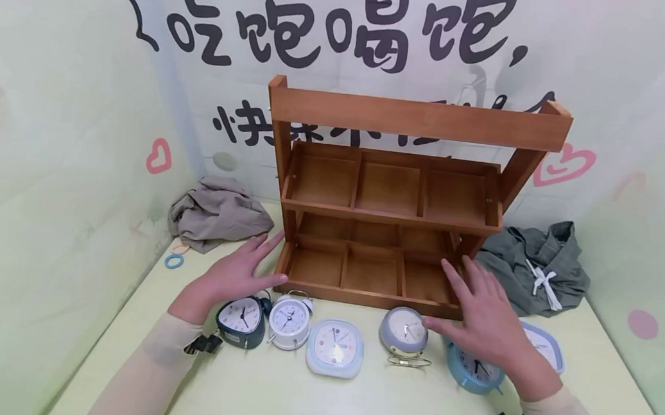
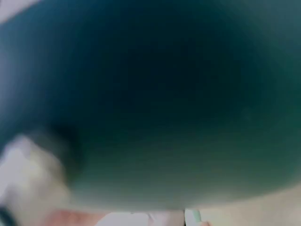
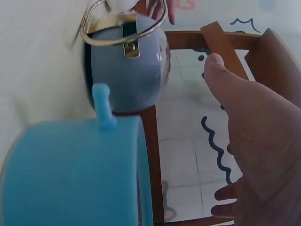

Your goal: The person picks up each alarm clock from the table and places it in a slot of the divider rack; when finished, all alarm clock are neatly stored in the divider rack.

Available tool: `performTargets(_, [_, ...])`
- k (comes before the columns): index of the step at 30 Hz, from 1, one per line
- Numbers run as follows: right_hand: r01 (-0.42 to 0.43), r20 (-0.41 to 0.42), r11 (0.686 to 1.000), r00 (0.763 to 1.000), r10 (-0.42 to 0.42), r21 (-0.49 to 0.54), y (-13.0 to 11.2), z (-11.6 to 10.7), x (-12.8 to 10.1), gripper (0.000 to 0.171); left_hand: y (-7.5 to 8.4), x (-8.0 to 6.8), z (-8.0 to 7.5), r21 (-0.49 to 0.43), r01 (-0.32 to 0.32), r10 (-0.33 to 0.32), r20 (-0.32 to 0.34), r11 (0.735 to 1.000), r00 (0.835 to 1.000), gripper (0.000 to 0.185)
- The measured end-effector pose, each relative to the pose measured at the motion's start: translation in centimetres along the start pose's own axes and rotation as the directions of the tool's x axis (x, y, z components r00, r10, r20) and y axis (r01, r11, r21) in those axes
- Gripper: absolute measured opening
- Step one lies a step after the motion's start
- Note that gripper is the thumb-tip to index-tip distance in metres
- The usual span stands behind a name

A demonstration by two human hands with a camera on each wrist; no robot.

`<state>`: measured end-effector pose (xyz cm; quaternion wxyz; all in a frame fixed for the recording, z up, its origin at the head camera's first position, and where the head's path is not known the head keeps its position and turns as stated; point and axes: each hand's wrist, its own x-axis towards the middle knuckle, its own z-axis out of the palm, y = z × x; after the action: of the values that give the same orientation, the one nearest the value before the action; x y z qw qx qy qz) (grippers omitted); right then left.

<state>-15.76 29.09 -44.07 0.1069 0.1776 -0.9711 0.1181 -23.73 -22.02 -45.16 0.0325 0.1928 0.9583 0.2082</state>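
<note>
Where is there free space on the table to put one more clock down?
Bare tabletop lies in front of the clock row, between the two sleeves, and left of the dark blue clock. It is crowded from that clock to the light blue clock, under both hands.

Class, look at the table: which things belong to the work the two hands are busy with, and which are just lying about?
In hand: wooden shelf, with left hand and right hand open at its lower corners; six alarm clocks lined up before it, such as the white twin-bell clock and the grey-blue round clock.

Lying about: beige cloth, grey-green garment, blue ring.
</note>
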Motion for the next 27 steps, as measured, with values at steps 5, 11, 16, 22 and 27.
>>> performTargets(5, [0.005, 0.05, 0.998, 0.999, -0.008, 0.055, -1.1, -0.1, -0.3, 0.117, -1.0, 0.1, 0.2, -0.096, -0.019, 0.021, 0.012, 0.995, 1.0, 0.099])
performTargets(11, [0.076, 0.013, 0.993, 0.997, -0.077, 0.094, -1.8, 0.3, -0.5, 0.108, -2.1, 0.4, 0.4, -0.243, -0.065, 0.075, 0.032, 0.968, 0.997, 0.095])
performTargets(16, [0.123, -0.006, 0.988, 0.992, -0.123, 0.093, -2.1, 0.8, -0.8, 0.102, -3.0, 0.7, 0.9, -0.33, -0.052, 0.076, 0.06, 0.943, 0.995, 0.09])
performTargets(22, [0.109, 0.061, 0.989, 0.991, -0.116, 0.1, -2.6, 1.0, -0.8, 0.097, -3.8, 1.0, 1.6, -0.386, -0.082, 0.109, 0.047, 0.919, 0.993, 0.084])
performTargets(27, [0.132, 0.054, 0.986, 0.989, -0.138, 0.102, -2.7, 1.3, -0.8, 0.091, -4.0, 1.1, 1.9, -0.42, -0.083, 0.114, 0.049, 0.904, 0.992, 0.081])
